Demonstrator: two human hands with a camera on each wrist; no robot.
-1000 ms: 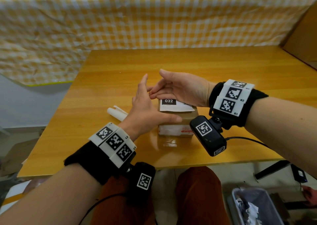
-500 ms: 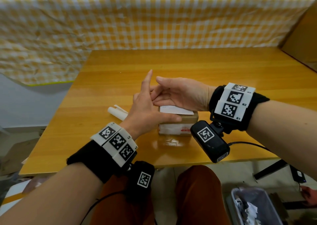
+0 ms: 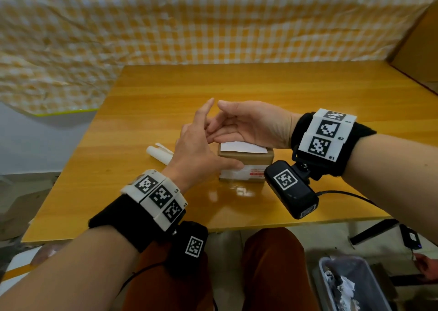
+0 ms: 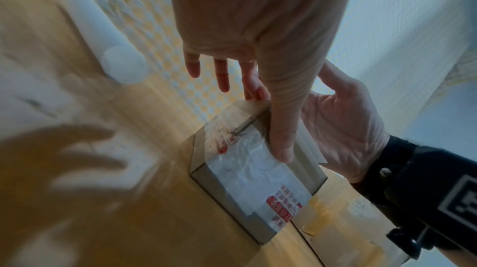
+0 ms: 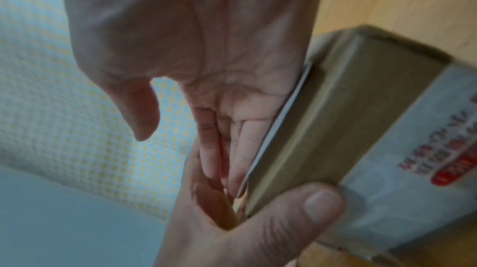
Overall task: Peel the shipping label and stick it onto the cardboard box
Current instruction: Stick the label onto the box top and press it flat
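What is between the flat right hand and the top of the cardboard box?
The white shipping label. The right hand lies flat over it on the cardboard box; the right wrist view shows its thin edge between palm and box top.

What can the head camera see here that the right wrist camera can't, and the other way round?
Only the head view shows the whole wooden table, a white roll left of the box, and a bin on the floor. Only the right wrist view shows the label's thin edge under the right hand. Both show the cardboard box and the left hand, thumb on the box.
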